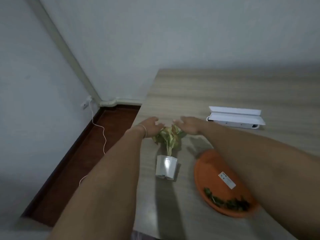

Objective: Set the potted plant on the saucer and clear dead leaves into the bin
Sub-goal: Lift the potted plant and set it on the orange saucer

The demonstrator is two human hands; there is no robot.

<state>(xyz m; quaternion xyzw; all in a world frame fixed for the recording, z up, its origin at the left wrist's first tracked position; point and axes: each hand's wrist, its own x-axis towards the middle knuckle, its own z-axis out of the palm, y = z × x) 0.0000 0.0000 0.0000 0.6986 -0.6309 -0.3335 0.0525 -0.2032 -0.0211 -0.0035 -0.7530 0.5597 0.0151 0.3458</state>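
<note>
A small white pot [166, 168] with a yellow-green plant [168, 136] stands on the wooden table [216, 90]. To its right lies an orange saucer [213, 172] with a white label and dark dead leaves [228, 202] along its near edge. My left hand [149, 124] is at the left side of the foliage, my right hand [187, 124] at the right side. On both hands the fingers are spread and reach the top leaves. The picture is blurred, so I cannot tell if any leaf is pinched. My right forearm covers part of the saucer.
A white open box-like device [235, 116] lies at the far right of the table. The table's left edge drops to a dark red floor [78, 161] where a white cable [102, 134] runs from a wall socket [84, 103]. No bin is in view.
</note>
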